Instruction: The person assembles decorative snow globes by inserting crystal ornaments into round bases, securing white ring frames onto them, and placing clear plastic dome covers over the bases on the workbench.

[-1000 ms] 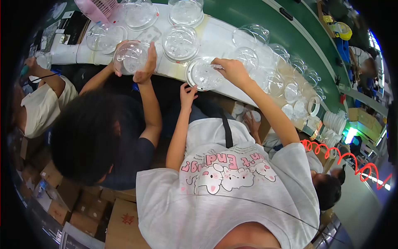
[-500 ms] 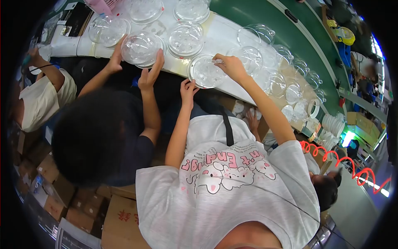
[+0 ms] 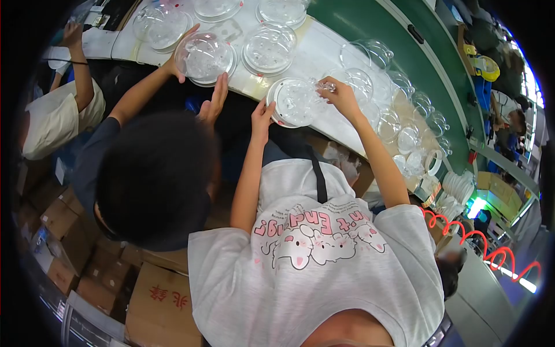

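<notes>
A round white-rimmed base [image 3: 278, 99] with clear plastic parts inside sits at the near edge of the table. My left hand [image 3: 262, 120] grips its left rim, thumb and fingers closed on it. Above the base's right side, my right hand [image 3: 342, 97] pinches a clear plastic piece [image 3: 325, 87]; its exact shape is hard to make out against the other clear parts. Just behind the base stands a clear domed unit [image 3: 269, 48] on a white ring. Clear domes [image 3: 357, 84] lie to the right of my right hand.
On my left, a co-worker's hands [image 3: 216, 99] are around another domed unit [image 3: 204, 58]. More clear domes and rings cover the table's right end, with a white ring [image 3: 433, 162] near its corner. A green surface [image 3: 352, 22] runs behind the table. A red coiled hose [image 3: 474, 236] hangs at right.
My right hand has moved right, from over the base to its right side, still pinching the clear piece. My left hand stays on the rim. The co-worker's head has shifted right.
</notes>
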The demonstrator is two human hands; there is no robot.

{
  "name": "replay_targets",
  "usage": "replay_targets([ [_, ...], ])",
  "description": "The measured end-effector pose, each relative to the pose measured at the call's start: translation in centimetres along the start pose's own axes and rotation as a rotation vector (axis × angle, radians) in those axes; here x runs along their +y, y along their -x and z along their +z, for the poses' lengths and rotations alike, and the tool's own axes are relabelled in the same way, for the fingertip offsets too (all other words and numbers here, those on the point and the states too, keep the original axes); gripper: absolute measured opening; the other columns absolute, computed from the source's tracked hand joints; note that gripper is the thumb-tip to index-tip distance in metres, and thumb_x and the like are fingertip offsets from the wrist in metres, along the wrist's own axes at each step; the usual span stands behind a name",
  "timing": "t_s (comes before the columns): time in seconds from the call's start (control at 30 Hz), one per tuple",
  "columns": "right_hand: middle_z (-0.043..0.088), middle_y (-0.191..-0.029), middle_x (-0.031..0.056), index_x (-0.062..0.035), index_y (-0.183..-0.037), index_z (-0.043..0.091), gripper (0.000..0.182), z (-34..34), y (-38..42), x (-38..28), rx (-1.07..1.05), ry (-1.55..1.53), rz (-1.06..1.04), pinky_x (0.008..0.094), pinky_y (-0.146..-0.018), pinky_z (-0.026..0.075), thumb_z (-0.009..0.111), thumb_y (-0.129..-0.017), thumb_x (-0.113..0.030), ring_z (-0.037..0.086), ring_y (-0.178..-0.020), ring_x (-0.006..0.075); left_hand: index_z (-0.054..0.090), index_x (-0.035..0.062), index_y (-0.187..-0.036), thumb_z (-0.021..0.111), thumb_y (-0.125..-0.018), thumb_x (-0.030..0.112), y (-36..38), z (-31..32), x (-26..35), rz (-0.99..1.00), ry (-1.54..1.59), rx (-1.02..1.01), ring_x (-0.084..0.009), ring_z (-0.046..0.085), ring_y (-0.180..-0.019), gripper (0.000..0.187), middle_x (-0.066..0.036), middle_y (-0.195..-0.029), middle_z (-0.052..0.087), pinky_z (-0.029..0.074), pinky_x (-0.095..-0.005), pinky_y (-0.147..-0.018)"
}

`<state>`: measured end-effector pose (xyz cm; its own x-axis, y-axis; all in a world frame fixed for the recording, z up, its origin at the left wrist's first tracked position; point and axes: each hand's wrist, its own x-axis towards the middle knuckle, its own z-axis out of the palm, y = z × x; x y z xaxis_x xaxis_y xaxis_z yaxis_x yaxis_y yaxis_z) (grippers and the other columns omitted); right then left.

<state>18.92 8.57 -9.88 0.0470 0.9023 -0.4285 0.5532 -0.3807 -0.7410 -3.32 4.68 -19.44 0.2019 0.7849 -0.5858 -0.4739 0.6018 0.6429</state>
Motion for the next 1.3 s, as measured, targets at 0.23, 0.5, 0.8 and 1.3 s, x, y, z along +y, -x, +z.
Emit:
replay_targets([
  [0.23,0.064,-0.07,0.0114,-0.0067,-0.096,0.061,0.022,0.1,-0.1,0.8,0.041,0.017,-0.005,0.0296,-0.058,0.047,0.064,-0.078,-0.018,0.06,-0.06,0.0176,0.045,0.0029,-0.127,0.055,-0.089,0.018,-1.3,-0.4,-0.9,0.042,-0.12,-0.039,-0.0073,0.058,-0.081,0.042,-0.002,-0.098,0.061,0.049,-0.0225,-0.064],
  [0.5,0.064,-0.074,0.0168,-0.0102,-0.098,0.06,0.023,1.5,0.7,0.2,0.123,0.204,-0.069,0.0363,-0.063,0.048,0.063,-0.079,-0.022,0.063,-0.068,0.0302,0.045,0.0046,-0.129,0.054,-0.09,0.021,-1.0,-0.5,-1.1,-0.011,-0.121,0.004,-0.0079,0.057,-0.084,0.043,-0.002,-0.101,0.06,0.048,-0.0236,-0.067],
  [0.8,0.063,-0.075,0.0157,-0.0104,-0.096,0.057,0.018,4.2,1.6,-0.5,0.188,0.443,-0.171,0.0418,-0.06,0.046,0.059,-0.081,-0.021,0.06,-0.068,0.0344,0.043,0.0035,-0.129,0.06,-0.085,0.012,-2.0,-2.0,-2.7,0.038,-0.264,0.04,-0.0107,0.056,-0.085,0.049,-0.007,-0.097,0.058,0.047,-0.0248,-0.072],
  [1.3,0.053,-0.114,0.0192,0.0032,-0.127,0.032,0.077,8.4,7.6,4.3,0.433,-0.106,0.001,0.0339,-0.078,0.048,0.073,-0.073,-0.031,0.06,-0.09,0.0265,0.048,0.0022,-0.117,0.061,-0.083,0.009,-1.2,-2.3,-2.3,0.067,-0.459,0.104,-0.0154,0.057,-0.085,0.037,-0.011,-0.102,0.055,0.052,-0.0267,-0.071],
])
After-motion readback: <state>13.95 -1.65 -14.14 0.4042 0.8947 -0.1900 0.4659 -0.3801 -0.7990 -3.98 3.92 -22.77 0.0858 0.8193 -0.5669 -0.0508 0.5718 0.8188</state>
